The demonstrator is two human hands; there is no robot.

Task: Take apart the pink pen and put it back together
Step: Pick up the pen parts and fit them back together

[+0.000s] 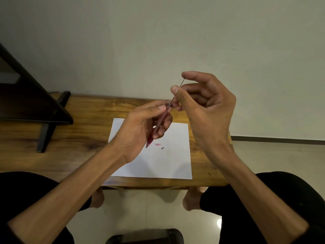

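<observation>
Hands (207, 106) hold pen (159, 125) above papered (158, 164), seemingly wooden table (84, 136).

Nothing readable here tbh, no text, labels, brands or numbers on anything, and the sheet of paper (158, 161) is unprinted.

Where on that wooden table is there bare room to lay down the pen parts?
The white paper sheet is bare along its near and right side, right of the small pink piece and small grey piece. Bare wood lies between the sheet and the black stand. Under the left hand it is crowded.
</observation>
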